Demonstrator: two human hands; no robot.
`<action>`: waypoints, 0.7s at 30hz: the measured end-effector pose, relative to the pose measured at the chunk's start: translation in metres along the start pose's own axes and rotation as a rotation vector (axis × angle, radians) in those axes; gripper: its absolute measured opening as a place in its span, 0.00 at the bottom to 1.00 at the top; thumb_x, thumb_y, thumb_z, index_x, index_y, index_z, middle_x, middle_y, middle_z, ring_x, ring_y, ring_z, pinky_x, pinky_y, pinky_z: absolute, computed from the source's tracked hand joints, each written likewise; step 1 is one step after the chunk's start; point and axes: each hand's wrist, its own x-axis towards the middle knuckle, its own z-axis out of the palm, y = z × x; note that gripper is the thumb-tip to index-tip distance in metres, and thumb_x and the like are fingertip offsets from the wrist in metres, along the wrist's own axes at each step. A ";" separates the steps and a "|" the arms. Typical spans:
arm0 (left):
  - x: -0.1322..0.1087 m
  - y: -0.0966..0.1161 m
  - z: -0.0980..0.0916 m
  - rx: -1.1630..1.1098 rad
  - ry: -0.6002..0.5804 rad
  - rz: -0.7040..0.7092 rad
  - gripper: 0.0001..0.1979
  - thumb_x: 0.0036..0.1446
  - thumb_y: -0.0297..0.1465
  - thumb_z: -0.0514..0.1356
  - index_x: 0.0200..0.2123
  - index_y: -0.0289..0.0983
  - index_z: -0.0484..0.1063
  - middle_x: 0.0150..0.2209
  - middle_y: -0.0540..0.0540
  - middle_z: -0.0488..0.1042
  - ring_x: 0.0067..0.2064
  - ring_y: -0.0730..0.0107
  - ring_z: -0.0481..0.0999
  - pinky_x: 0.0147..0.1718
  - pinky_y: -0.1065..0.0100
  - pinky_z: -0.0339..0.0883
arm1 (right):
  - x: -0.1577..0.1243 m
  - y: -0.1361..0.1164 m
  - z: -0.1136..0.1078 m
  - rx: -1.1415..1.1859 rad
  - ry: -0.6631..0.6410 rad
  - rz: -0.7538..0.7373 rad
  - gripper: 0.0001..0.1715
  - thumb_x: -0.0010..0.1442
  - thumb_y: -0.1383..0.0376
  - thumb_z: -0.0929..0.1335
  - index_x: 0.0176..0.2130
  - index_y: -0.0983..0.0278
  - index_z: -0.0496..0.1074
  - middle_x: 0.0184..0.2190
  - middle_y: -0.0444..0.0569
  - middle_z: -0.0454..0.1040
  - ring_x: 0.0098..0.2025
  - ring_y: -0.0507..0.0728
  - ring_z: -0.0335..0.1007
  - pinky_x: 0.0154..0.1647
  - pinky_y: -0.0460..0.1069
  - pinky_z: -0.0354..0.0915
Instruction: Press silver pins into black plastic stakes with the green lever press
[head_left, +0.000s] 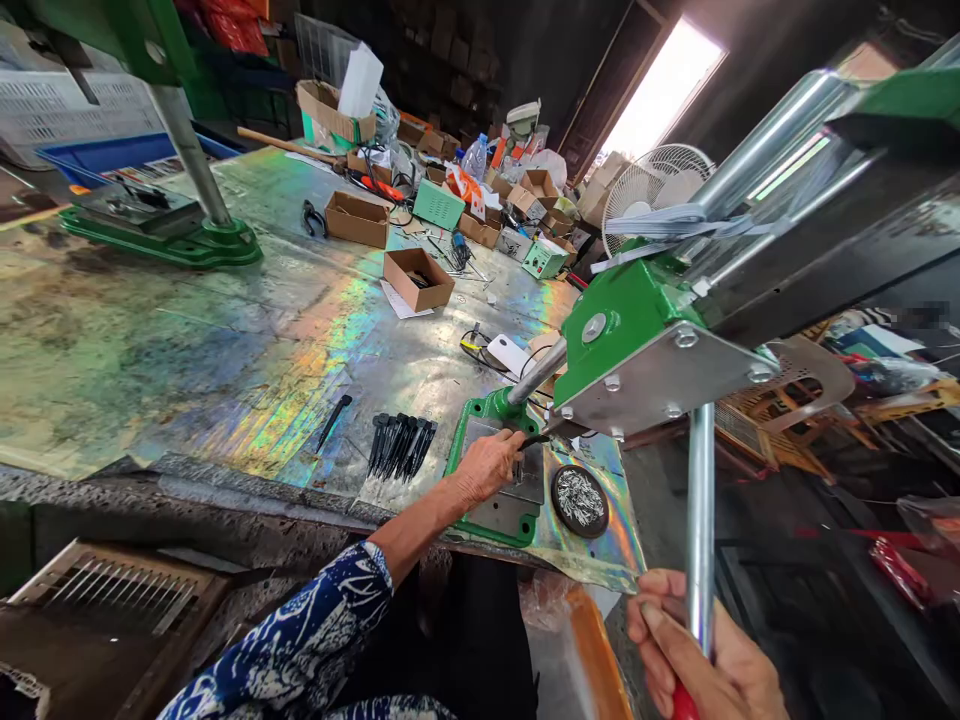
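Observation:
My left hand (491, 465) is closed at the green bench press, just above the press base (491, 525). Its fingertips pinch a thin black piece (534, 440), partly hidden by the fingers and the press head. My right hand (705, 650) is wrapped round the steel lever (702, 520), near its red grip (684, 702). Between that hand's thumb and forefinger a tiny pale tip shows, too small to name. Several black pointed plastic stakes (401, 447) lie in a row left of the press, and a single stake (334, 422) lies apart. Right of the base sits a round dish (580, 500) of small silver pins.
The green press head (637, 320) looms over the right side. A second green press (161, 235) stands at the far left. Open cardboard boxes (418, 280), pliers (313, 219) and a fan (652, 190) are farther back. The table's front edge (300, 495) runs before me.

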 end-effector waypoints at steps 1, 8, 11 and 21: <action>0.000 0.000 0.000 -0.004 -0.002 -0.004 0.11 0.61 0.31 0.50 0.46 0.37 0.66 0.41 0.42 0.70 0.41 0.61 0.74 0.35 0.68 0.64 | 0.002 0.002 0.003 -0.008 0.011 -0.028 0.26 0.49 0.51 0.73 0.41 0.63 0.65 0.25 0.49 0.69 0.19 0.52 0.60 0.16 0.47 0.60; -0.003 0.003 -0.004 0.015 -0.043 -0.022 0.11 0.62 0.31 0.48 0.46 0.38 0.64 0.43 0.43 0.70 0.40 0.63 0.74 0.34 0.68 0.65 | 0.022 0.014 0.026 -0.011 0.108 -0.125 0.27 0.51 0.51 0.72 0.41 0.64 0.60 0.24 0.44 0.69 0.18 0.51 0.59 0.17 0.46 0.60; -0.003 0.003 -0.006 0.044 -0.047 -0.018 0.11 0.63 0.31 0.47 0.46 0.38 0.63 0.44 0.44 0.69 0.40 0.62 0.74 0.34 0.67 0.65 | 0.026 0.017 0.027 -0.001 0.120 -0.115 0.28 0.51 0.51 0.72 0.42 0.64 0.60 0.24 0.44 0.69 0.18 0.51 0.59 0.17 0.46 0.60; -0.003 0.006 0.000 0.043 -0.044 -0.035 0.10 0.64 0.33 0.46 0.45 0.39 0.63 0.42 0.46 0.69 0.41 0.64 0.73 0.34 0.68 0.64 | 0.042 0.036 0.031 0.004 0.234 -0.201 0.29 0.51 0.53 0.73 0.44 0.65 0.61 0.26 0.47 0.71 0.17 0.51 0.62 0.16 0.46 0.61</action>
